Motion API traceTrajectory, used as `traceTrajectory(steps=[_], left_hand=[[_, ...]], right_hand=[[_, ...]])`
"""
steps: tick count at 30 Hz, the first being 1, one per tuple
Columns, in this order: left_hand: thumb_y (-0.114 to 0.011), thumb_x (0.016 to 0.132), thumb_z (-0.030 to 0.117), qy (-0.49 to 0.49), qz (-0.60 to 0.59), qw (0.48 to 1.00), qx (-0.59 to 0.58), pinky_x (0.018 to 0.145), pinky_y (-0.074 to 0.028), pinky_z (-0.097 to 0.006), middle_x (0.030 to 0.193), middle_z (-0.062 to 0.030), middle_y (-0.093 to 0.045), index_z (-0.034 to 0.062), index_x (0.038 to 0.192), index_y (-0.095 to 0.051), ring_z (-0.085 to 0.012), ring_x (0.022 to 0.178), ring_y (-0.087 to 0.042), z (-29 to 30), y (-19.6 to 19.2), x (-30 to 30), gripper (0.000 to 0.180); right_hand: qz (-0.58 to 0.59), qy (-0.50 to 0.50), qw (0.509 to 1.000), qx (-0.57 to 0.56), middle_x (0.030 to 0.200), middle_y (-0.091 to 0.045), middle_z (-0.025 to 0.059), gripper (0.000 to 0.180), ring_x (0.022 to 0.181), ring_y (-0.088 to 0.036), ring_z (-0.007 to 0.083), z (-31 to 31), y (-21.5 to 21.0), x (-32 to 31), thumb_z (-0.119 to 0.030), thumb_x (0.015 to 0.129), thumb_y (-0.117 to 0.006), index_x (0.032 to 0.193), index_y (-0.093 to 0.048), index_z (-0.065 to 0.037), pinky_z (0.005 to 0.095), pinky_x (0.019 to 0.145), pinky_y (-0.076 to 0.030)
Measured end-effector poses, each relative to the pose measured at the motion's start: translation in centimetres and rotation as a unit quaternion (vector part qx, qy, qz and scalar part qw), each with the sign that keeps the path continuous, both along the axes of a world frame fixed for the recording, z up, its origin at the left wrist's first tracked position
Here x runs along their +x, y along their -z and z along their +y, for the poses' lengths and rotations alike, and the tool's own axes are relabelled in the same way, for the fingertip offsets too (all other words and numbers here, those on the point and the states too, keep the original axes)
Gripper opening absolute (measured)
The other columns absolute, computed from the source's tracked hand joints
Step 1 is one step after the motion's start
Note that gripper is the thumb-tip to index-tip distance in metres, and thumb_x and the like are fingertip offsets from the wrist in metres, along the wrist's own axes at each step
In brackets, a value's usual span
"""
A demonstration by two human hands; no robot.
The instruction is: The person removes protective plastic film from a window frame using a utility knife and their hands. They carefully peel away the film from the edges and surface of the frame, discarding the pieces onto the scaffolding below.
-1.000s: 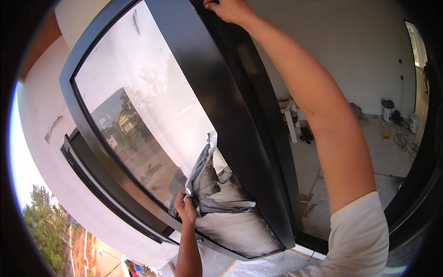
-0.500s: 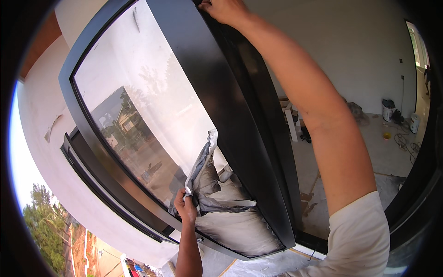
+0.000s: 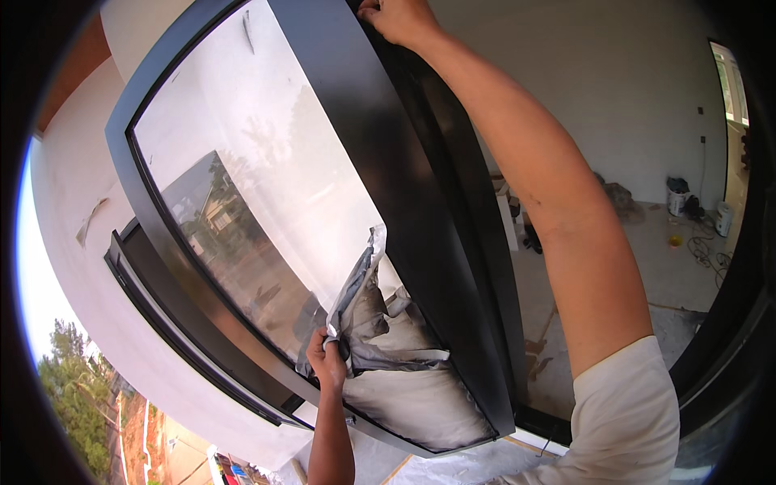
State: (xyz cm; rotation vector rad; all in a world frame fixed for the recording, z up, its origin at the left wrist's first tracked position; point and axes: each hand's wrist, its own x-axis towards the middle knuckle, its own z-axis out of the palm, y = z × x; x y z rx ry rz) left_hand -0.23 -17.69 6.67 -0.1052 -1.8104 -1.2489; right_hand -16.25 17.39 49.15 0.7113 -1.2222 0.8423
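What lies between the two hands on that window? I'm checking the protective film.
In the head view, bare reflective glass and the black frame bar lie between the left hand, pinching the film, and the right hand.

A person's left hand (image 3: 326, 361) is gripping the loose edge of a protective film (image 3: 380, 323) partly peeled from the glass pane (image 3: 242, 186) of a black-framed window sash (image 3: 388, 162), the grey sheet hanging crumpled against the lower glass. The right hand (image 3: 400, 18) is clasping the sash's upper edge, arm outstretched. Beyond, paint buckets (image 3: 677, 196) are standing on a bare room floor (image 3: 647, 267), with trees (image 3: 69, 388) outside.
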Motion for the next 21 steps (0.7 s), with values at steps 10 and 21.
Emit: traceTrajectory(steps=[10,21], left_hand=[[-0.051,0.087,0.007,0.017,0.015,1.0,0.009,0.059,-0.029,-0.02,0.072,0.0059,-0.051,0.0008,0.089,-0.062,-0.0031,0.066,-0.04,-0.1,0.2,-0.2,0.013],[-0.05,0.086,0.006,0.015,0.02,1.0,0.0,0.057,-0.028,-0.02,0.072,0.007,-0.05,0.001,0.088,-0.062,-0.0023,0.064,-0.038,0.0,0.2,0.0,0.013]], right_hand=[[-0.078,-0.032,0.996,-0.042,0.081,-0.067,0.019,0.017,0.079,-0.067,0.0346,1.1,-0.9,-0.1,-0.016,0.085,-0.061,0.084,-0.067,0.0,0.0438,0.074,-0.052],[-0.071,0.0,0.996,0.045,0.089,-0.07,0.0178,0.018,0.083,-0.068,0.0346,0.7,-0.9,-0.1,-0.016,0.08,-0.066,0.091,-0.072,-0.004,0.041,0.075,-0.052]])
